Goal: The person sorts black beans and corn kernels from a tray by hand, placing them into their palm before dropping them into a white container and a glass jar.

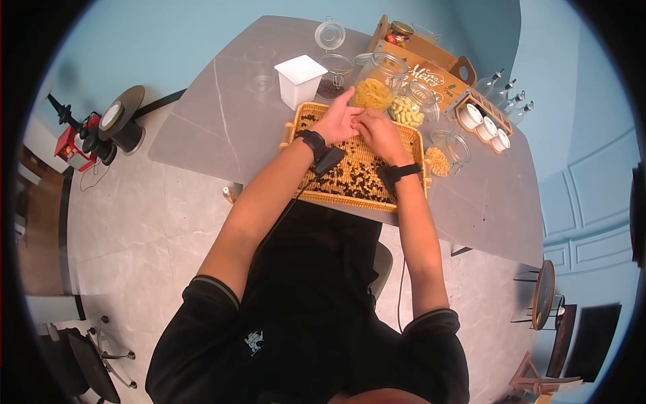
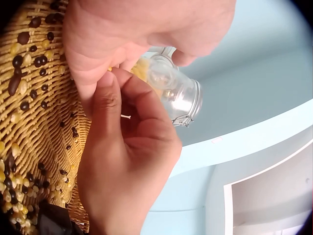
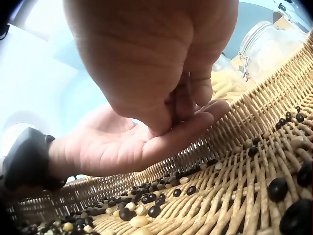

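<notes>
Palm up, my left hand (image 1: 336, 126) hangs over a rectangular wicker basket (image 1: 422, 151), its fingers extended. My right hand (image 1: 381, 137) reaches down into that palm, thumb and index finger pinched together. A small yellow corn kernel (image 2: 110, 69) peeks out at the pinching fingertips in the left wrist view; the rest of the palm is hidden there. Black beans (image 3: 278, 189) and pale yellow corn kernels (image 3: 139, 222) lie mixed over the basket's woven bottom, thickest along its near side.
Behind the basket stand glass jars of pasta tubes (image 1: 371, 95) and pale green pieces (image 1: 406, 112). A jar with yellow kernels (image 1: 439, 162) lies to the right. A white square container (image 1: 299, 81), a wooden crate (image 1: 431, 73) and a rack with white cups (image 1: 471, 116) share the grey table (image 1: 202, 128).
</notes>
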Demonstrator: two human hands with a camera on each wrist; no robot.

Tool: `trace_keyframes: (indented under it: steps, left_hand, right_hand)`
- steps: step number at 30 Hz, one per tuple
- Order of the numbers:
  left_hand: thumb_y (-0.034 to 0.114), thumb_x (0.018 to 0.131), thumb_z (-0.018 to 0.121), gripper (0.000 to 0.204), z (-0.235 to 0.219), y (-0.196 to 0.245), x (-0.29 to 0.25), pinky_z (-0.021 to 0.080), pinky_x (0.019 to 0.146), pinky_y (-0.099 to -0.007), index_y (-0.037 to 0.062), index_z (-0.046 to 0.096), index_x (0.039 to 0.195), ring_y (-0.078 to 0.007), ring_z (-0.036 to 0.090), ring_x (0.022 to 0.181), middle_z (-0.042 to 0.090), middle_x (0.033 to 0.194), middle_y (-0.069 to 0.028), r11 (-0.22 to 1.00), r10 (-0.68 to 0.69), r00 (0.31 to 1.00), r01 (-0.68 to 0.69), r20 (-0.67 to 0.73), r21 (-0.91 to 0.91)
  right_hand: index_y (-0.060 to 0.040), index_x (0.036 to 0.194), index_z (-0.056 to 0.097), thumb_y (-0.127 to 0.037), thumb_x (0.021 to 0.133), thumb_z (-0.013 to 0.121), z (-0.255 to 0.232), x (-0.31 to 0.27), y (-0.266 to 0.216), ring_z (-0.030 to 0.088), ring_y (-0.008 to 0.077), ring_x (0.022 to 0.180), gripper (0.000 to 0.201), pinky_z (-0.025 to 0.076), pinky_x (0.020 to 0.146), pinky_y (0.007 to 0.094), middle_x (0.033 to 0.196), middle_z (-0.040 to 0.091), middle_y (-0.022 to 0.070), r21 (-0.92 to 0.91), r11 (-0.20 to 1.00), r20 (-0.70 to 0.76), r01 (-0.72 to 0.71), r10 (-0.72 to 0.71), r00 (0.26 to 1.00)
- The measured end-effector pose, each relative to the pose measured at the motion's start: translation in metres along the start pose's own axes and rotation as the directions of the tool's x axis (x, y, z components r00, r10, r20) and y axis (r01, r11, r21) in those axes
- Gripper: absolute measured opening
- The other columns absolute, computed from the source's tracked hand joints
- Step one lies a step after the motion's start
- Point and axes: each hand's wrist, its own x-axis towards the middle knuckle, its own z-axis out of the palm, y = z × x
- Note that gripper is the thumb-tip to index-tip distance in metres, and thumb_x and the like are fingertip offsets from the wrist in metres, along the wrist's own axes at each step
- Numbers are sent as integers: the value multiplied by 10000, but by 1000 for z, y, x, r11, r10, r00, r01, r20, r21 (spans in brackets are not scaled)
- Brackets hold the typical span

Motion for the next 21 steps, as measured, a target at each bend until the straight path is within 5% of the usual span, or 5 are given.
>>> trace_keyframes:
  steps: [13,16,21]
  left_hand:
    - [643,955,577,909,10,3,-10,494,758,-292,-149,461,1384,-203,598,938,625,1120,-138,999,-24,1000,24,15,-46]
    - [633,959,579,908,6,2,-7,510,804,-305,-153,443,1393,-204,595,940,623,1131,-141,999,-25,999,26,35,-41]
    - [619,988,525,903,1,-1,0,486,1041,-392,-168,401,1414,-269,603,1104,600,1207,-191,999,-5,1000,7,28,-48]
  right_hand:
    - [-9,959,698,-101,886,690,0,-1,4,639,381,938,117,520,807,447,977,656,162,77,997,19,-32,30,999]
    - [1,965,683,-86,905,674,3,-2,7,633,386,930,107,514,805,436,966,652,173,108,992,16,-64,63,998]
    - [5,1001,682,-99,952,673,7,-1,19,622,213,835,116,492,732,324,894,636,92,434,860,-3,-269,300,954]
